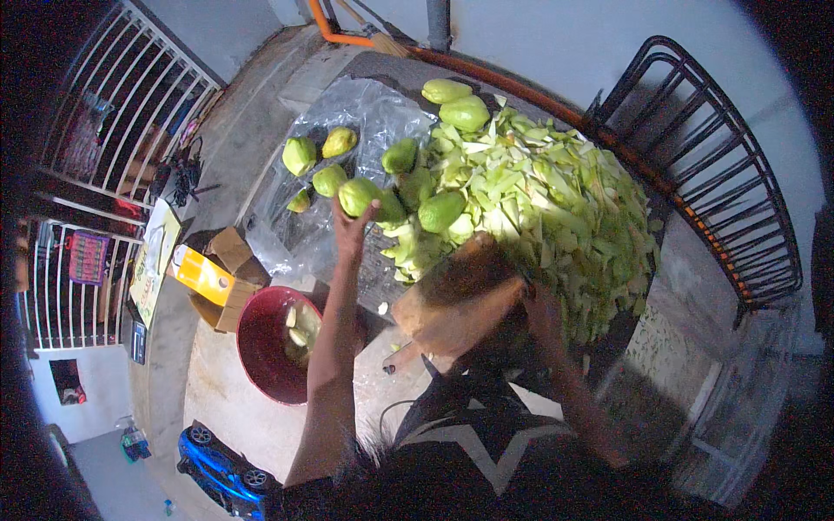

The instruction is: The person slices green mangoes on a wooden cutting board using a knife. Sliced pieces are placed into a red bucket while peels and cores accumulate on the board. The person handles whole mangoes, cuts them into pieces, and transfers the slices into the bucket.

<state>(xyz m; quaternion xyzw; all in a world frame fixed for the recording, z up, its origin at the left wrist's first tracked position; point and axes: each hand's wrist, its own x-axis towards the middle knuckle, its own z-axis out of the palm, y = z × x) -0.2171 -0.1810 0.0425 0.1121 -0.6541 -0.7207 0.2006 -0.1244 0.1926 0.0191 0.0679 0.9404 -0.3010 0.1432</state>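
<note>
My left hand [352,227] is closed around a pale green chayote [357,196], thumb on one side and fingers on the other. Several more chayotes, among them a yellowish one [340,141] and a green one [441,211], lie around it. In shadow, my right hand [540,306] is by the right end of a wooden block [460,300]; its fingers are too dark to make out, and so is anything in them. A large heap of sliced chayote [565,208] spreads beyond the block.
Clear plastic sheeting [287,217] lies under the whole chayotes. A red bucket [261,347] with pale pieces in liquid stands left of my left forearm, beside a cardboard box [228,304]. A black metal rack [695,165] leans at the right; a blue toy car [221,469] sits lower left.
</note>
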